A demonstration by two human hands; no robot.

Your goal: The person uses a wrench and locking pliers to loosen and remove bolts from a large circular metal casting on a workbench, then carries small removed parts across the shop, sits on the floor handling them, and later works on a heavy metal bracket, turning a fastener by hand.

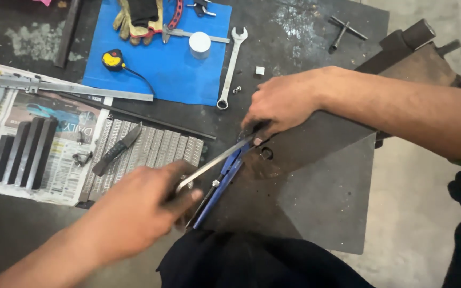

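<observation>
On the dark table (316, 202), left hand (134, 213) grips a flat metal file (214, 162), fingers wrapped round its handle end; right hand (281, 104) pinches the tip, steadying it over blue-handled locking pliers (222, 181) beneath.

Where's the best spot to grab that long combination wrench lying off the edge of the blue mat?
Grip the combination wrench at mid-shank, from above. It lies flat, nearly upright in the head view, with the blue mat on one side and bare table on the other, and its narrow shank clear between the heads.
</observation>
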